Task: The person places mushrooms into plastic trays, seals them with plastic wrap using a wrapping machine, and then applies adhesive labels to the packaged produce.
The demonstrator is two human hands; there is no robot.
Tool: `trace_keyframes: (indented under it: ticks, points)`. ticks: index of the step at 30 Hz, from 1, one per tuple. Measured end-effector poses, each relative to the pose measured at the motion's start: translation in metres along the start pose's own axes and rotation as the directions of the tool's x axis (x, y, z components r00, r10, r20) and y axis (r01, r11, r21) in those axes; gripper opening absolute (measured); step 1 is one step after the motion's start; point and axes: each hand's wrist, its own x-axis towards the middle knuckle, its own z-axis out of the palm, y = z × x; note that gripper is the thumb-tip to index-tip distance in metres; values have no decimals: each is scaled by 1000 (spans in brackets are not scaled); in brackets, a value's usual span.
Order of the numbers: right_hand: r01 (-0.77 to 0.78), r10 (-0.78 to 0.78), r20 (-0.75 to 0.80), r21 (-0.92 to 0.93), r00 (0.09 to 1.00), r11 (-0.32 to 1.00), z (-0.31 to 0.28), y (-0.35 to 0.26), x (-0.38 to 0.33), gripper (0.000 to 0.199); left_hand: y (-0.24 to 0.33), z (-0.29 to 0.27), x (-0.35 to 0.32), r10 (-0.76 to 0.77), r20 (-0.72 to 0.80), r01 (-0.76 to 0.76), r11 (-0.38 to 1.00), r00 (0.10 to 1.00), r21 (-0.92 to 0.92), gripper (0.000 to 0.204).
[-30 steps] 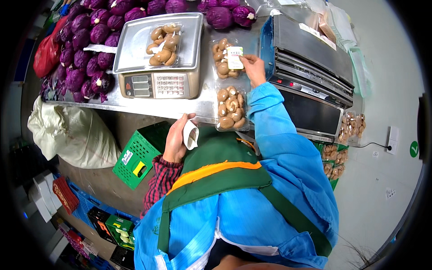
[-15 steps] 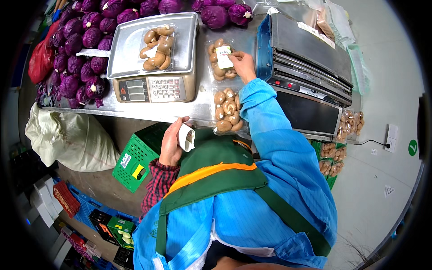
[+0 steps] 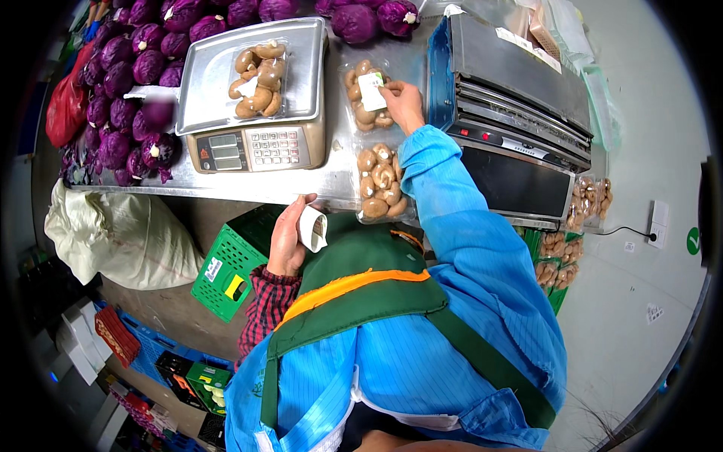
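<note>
Fingers (image 3: 392, 91) of the right hand (image 3: 407, 107) are pinched on a white-and-green rectangular label (image 3: 370, 92) over a clear plastic pack of brown mushrooms (image 3: 365, 116); a curled white paper roll (image 3: 312, 229) is cupped by the left hand (image 3: 287, 241). Probably light and limp, the label is best held edgewise.

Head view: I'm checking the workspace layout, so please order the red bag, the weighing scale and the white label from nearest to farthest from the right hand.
1. White label: pinched in the right hand, over the upper mushroom pack.
2. Weighing scale: left of that pack.
3. Red bag: far left, past the purple cabbages.
</note>
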Motion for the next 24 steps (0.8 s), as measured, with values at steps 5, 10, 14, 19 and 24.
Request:
trace_keyframes:
  ticks: [5,10,14,19,24]
  points:
    - [48,-47,18,-59,999,997,-2,-1,-1,27,1,3,-2,-1,-11,1,1000,1000,1,34]
    - [214,-225,-11,-266,974,940,-9,-16,-16,33,1,0,-2,4,7,-5,1000,1000,1,36]
    - [603,-604,171,-467,779,646,-21,-32,-29,48,-1,-4,1,4,-3,-4,1000,1000,1,37]
    - [635,-520,386,-601,762,485,-24,-35,-33,68,-1,-2,6,-35,21,35,999,999,-5,43]
    - [606,-480,378,-592,791,532,-24,-29,-38,60,11,10,-4,-62,92,82,969,994,-233,49]
